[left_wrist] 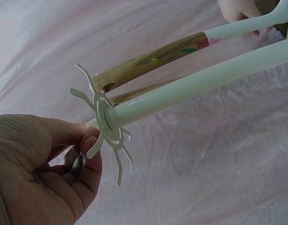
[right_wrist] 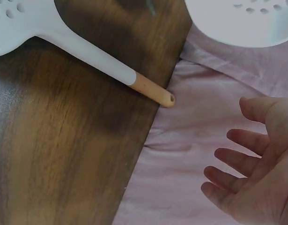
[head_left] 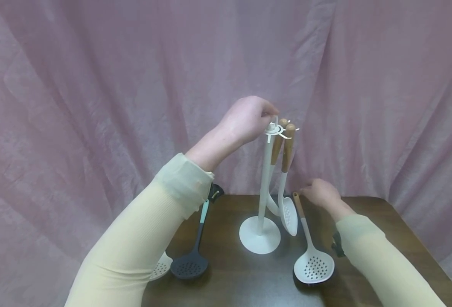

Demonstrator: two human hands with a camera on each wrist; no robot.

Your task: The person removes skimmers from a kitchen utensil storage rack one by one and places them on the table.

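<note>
A white utensil stand [head_left: 265, 183] rises from a round base [head_left: 259, 236] on the dark wooden table [head_left: 249, 281]. My left hand [head_left: 266, 115] pinches the small loop at its top, just behind the hook disc [left_wrist: 107, 125]. Two white utensils with wooden handles [head_left: 287, 149] hang from the hooks. A white skimmer [head_left: 313, 266] lies flat on the table, its wooden handle tip [right_wrist: 153, 92] at the far edge. My right hand [head_left: 306, 190] hovers beside that tip with fingers [right_wrist: 228, 157] loosely spread, holding nothing.
A dark skimmer [head_left: 189, 265] with a teal handle lies at the table's left. Another white slotted utensil [head_left: 161, 266] shows partly under my left sleeve. Pink cloth [head_left: 95, 85] hangs behind the table and drapes past its far edge [right_wrist: 190, 154].
</note>
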